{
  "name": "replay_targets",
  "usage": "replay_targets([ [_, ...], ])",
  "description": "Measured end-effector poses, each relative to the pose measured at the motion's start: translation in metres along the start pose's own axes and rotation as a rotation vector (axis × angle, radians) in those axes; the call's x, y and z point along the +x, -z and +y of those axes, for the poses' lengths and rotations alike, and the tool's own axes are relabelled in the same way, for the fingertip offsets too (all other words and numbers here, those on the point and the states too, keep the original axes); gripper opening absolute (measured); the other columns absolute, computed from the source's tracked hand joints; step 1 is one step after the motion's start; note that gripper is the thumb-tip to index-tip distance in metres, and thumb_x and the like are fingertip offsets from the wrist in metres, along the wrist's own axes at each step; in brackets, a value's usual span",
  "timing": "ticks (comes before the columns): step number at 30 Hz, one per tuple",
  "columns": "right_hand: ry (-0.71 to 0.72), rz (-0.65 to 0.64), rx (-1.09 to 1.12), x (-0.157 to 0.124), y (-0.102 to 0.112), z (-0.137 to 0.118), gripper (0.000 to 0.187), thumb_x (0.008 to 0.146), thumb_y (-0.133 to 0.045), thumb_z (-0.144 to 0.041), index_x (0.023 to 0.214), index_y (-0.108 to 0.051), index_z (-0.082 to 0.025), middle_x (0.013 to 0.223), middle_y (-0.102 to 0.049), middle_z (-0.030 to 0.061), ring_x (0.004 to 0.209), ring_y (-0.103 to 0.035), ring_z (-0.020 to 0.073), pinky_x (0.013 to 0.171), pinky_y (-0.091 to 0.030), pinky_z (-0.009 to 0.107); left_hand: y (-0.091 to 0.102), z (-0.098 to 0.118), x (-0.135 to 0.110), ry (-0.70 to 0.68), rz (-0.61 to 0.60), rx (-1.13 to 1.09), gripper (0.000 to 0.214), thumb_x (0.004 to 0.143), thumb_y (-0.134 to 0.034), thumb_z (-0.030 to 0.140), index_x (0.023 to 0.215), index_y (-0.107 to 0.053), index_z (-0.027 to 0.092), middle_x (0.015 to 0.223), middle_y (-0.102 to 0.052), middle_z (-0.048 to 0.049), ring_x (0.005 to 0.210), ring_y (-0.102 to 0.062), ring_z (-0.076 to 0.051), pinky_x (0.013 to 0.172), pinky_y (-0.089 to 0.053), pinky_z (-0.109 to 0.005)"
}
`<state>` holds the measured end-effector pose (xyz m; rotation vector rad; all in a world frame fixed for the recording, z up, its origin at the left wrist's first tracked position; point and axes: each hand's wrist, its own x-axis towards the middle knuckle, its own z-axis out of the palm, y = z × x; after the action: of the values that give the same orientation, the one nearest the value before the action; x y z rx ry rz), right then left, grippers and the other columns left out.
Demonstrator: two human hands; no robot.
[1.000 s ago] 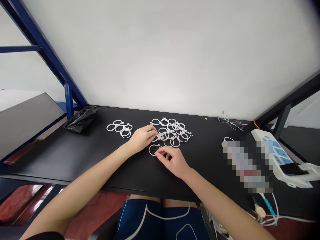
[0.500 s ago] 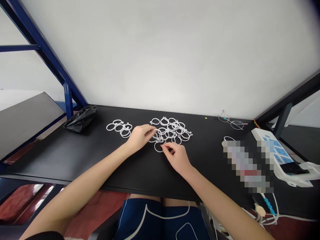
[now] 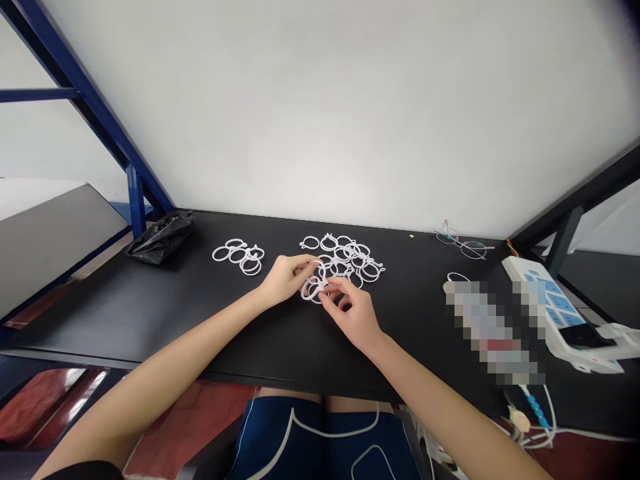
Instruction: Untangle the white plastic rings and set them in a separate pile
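My left hand [image 3: 281, 280] is closed in a pinch on a white curtain ring [image 3: 325, 269] at the near edge of a loose pile. Opposite it, my right hand [image 3: 354, 312] has thumb and forefinger together on a second white ring [image 3: 303, 293], by its small eyelet end. These rings overlap between my fingertips, so I cannot tell whether they are linked. Behind my hands lies the pile of white curtain rings [image 3: 370, 272], each with a small eyelet. A smaller group of rings [image 3: 251, 267] rests left of my left hand.
The black table [image 3: 280, 353] meets a pale wall. A crumpled black plastic bag [image 3: 163, 240] sits at the left. To the right are eyeglasses [image 3: 473, 250], a blurred-out object [image 3: 493, 333] with a cable, and a white power strip [image 3: 555, 303].
My left hand has come slightly down and right with a ring lifted from the pile. The ring at my right fingertips now overlaps it; my right hand has barely moved.
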<state>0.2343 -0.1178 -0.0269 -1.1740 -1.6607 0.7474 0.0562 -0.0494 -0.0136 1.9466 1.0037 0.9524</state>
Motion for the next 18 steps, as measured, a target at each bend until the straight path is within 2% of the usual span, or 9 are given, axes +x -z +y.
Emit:
replay_targets([
  [7,0.022,-0.008,0.036,0.0000,-0.0021,0.0001,0.030,0.080,-0.065,-0.025,0.109,-0.061,-0.020,0.091,-0.075,0.0073,0.072,-0.070,0.0185,0.060,-0.059,0.030,-0.0013,-0.0004,0.0000,0.087,-0.043,-0.162,0.041,0.095,-0.045,0.050,0.107,-0.061,0.015,0.074,-0.066,-0.0024,0.044,-0.063,-0.011,0.044,-0.051,-0.019],
  [12,0.029,0.001,0.053,0.0005,-0.0016,-0.0015,0.036,0.082,-0.067,-0.022,0.116,-0.059,-0.022,0.091,-0.076,0.0055,0.080,-0.072,0.0201,0.077,-0.059,0.036,-0.0024,0.0000,0.0032,0.148,-0.096,-0.328,0.044,0.094,-0.047,0.052,0.111,-0.059,0.014,0.076,-0.063,-0.0022,0.054,-0.067,-0.013,0.052,-0.058,-0.023],
  [18,0.015,0.019,0.050,0.0013,0.0009,-0.0020,0.035,0.085,-0.065,-0.024,0.119,-0.057,-0.023,0.095,-0.075,0.0051,0.077,-0.071,0.0193,0.083,-0.057,0.039,-0.0015,-0.0054,0.0049,0.142,-0.170,-0.431,0.044,0.093,-0.049,0.052,0.114,-0.058,0.014,0.089,-0.068,-0.0071,0.070,-0.069,-0.016,0.062,-0.060,-0.027],
])
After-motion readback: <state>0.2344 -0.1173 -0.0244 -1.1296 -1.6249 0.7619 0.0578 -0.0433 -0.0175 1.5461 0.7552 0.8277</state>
